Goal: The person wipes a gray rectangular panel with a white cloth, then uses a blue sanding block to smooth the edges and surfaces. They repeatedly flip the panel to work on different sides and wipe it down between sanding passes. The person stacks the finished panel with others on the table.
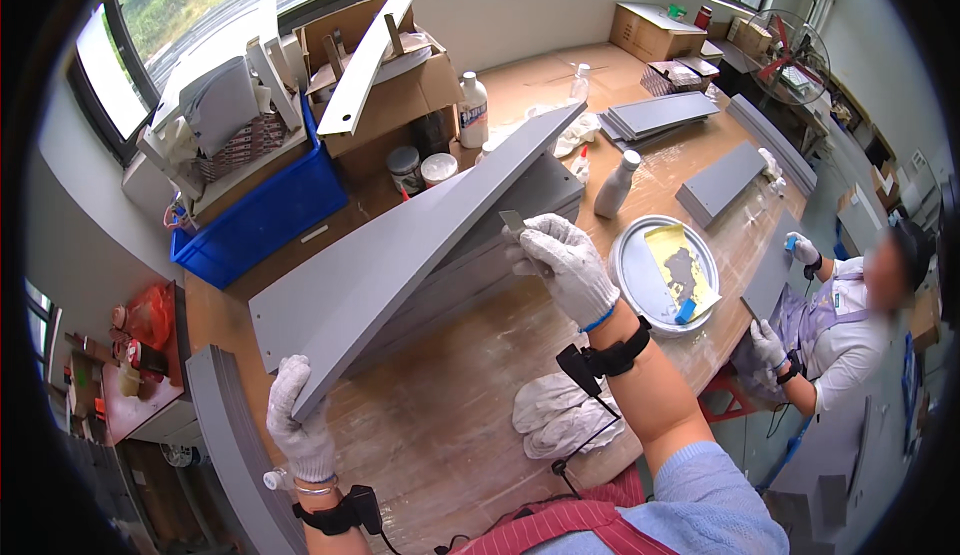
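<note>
My left hand (300, 430), in a white knitted glove, is closed around the near end of a long grey board (440, 255). The board leans at a slant, its far end raised toward the back, above a stack of grey boards (455, 287). My right hand (565, 263), gloved likewise, pinches a small flat grey piece (512, 220) between thumb and fingers, just right of the slanted board. Its exact kind is unclear. To the right of that hand, a round lid-like tray (632, 300) carries a yellow sheet (672, 243) with grey paste and a blue block (685, 311).
A grey bottle (617, 185) stands behind the tray. White gloves (560, 417) lie at the table's near edge. A blue bin (260, 230) and a cardboard box (400, 100) stand back left. At right, a co-worker (845, 300) handles another grey board (770, 273).
</note>
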The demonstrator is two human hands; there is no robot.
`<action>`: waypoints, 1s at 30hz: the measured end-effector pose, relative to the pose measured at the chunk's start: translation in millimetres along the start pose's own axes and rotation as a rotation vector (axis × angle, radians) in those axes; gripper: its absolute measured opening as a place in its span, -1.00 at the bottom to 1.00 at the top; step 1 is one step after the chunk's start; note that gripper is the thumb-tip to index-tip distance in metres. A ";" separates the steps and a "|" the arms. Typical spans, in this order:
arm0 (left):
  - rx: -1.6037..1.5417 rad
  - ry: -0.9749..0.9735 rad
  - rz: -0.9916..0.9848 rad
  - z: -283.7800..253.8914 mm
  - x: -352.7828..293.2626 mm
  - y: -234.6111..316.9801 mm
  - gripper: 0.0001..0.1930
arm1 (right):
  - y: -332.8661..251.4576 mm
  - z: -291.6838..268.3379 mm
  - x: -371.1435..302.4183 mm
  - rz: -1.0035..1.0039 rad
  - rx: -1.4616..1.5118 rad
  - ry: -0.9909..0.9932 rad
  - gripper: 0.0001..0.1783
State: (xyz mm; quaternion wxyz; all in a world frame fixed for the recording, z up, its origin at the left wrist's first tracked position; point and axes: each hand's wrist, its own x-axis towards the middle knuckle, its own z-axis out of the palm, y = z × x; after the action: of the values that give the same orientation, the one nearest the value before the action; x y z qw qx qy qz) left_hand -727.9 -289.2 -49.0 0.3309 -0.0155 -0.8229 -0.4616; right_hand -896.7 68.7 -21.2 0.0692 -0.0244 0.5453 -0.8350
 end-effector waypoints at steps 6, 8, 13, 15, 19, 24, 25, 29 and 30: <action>-0.624 0.288 -0.581 -2.6 7.7 29.7 -0.46 | 11.5 23.0 -14.0 -0.082 -0.216 -0.126 -0.88; -0.834 0.284 -0.729 -5.5 2.0 24.1 -0.46 | 15.8 39.3 -20.5 -0.162 -0.385 -0.139 -0.88; -1.068 0.196 -0.982 -17.9 -22.8 -10.2 -0.45 | 35.1 91.3 -33.0 -0.681 -0.998 -0.325 -0.90; -1.112 0.171 -1.026 -15.3 -17.1 -9.3 -0.44 | 48.0 109.9 -39.3 -0.751 -1.249 -0.410 -0.90; -0.951 0.146 -0.997 -12.8 -4.8 -3.7 -0.46 | 50.1 113.5 -21.8 -0.676 -1.437 -0.407 -0.88; -0.813 0.228 -1.021 -17.9 -4.0 -6.2 -0.49 | 26.0 28.6 56.2 -0.674 -1.513 0.178 -0.87; -0.874 0.208 -1.023 -16.8 -3.1 -8.7 -0.49 | 14.8 -2.6 74.8 -0.653 -1.546 0.305 -0.84; -0.995 0.211 -0.960 -13.2 -4.2 -14.1 -0.47 | -47.2 -78.1 115.3 -0.150 -1.713 0.698 -0.76; -0.987 0.243 -0.929 -11.4 -7.0 -12.3 -0.46 | -49.8 -79.4 119.3 -0.213 -1.681 0.714 -0.76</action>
State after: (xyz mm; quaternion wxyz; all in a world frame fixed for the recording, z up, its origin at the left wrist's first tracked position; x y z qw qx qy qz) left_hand -720.5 -303.1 -58.1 0.1429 0.2419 -0.3947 -0.8748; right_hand -1028.4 143.5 -12.0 -0.2210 0.1427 0.9568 -0.1236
